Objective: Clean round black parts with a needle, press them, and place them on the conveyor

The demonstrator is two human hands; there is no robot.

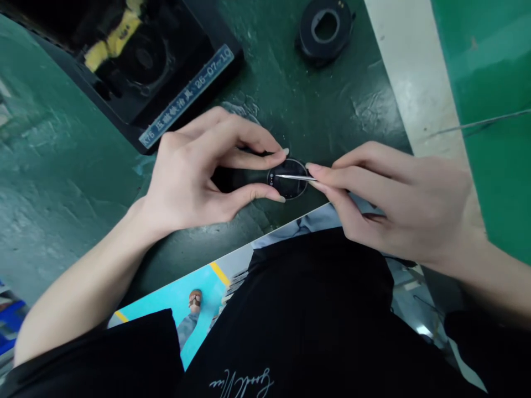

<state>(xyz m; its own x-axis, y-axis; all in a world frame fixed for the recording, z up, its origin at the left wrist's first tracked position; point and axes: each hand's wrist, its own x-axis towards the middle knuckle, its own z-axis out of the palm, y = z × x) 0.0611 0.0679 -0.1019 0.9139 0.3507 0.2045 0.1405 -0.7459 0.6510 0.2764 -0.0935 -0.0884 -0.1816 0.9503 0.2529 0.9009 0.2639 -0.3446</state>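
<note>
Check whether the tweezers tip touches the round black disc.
Cannot tell. The head view shows the tweezers tip over the round black disc, but looking down it cannot separate contact from a slight gap.

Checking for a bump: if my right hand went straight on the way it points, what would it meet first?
The black disc. The tweezers in the right hand point across it, tip over its left part. Depth is unclear, so the tip may be touching it or just above it.
</note>
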